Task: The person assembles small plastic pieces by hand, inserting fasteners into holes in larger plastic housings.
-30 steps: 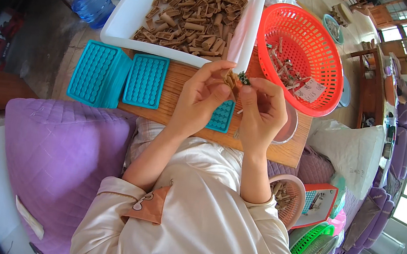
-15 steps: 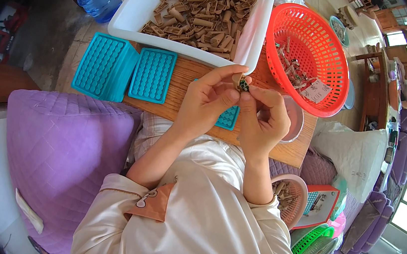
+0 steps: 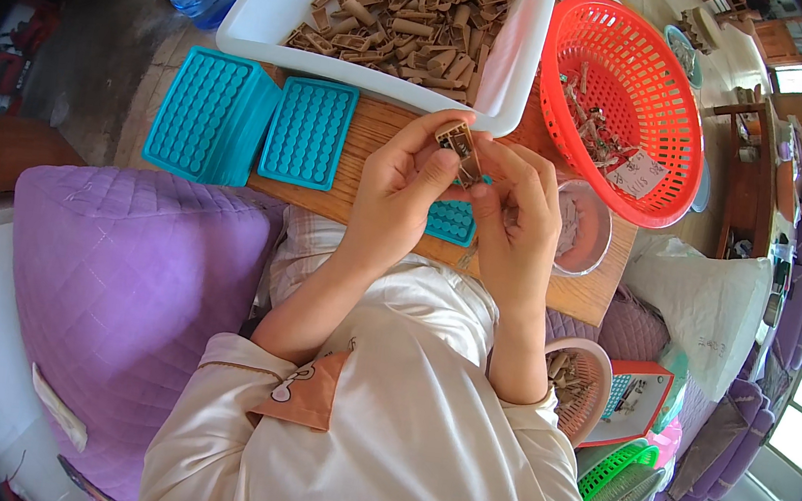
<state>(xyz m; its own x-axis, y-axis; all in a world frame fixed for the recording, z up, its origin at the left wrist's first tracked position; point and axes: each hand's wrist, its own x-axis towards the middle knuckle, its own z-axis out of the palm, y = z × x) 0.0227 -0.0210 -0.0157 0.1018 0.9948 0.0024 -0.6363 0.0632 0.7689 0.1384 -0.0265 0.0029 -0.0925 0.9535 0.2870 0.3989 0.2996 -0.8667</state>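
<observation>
My left hand [image 3: 403, 181] pinches a small brown plastic shell [image 3: 455, 140] between thumb and fingers, its open, hollow side turned up. Close beside it, my right hand [image 3: 522, 210] has thumb and fingers drawn together at the shell's lower end, where thin wire-like bits show. What exactly those fingertips hold is too small to tell. Below the hands lies a teal tray [image 3: 452, 222] with rows of round cells, partly hidden by them. A pink bowl [image 3: 602, 244] stands right of my right hand.
A white bin [image 3: 247, 43] heaped with similar brown shells [image 3: 411, 29] stands ahead. Teal trays [image 3: 308, 131] and a stacked pile of them [image 3: 201, 114] lie left on the wooden table [image 3: 374, 144]. A red basket [image 3: 670, 103] with small parts stands right; a purple quilted cushion [image 3: 129, 289] is left.
The brown shell has been tilted so its hollow side shows, and a gap has opened between the fingertips of my hands. The view has shifted slightly.
</observation>
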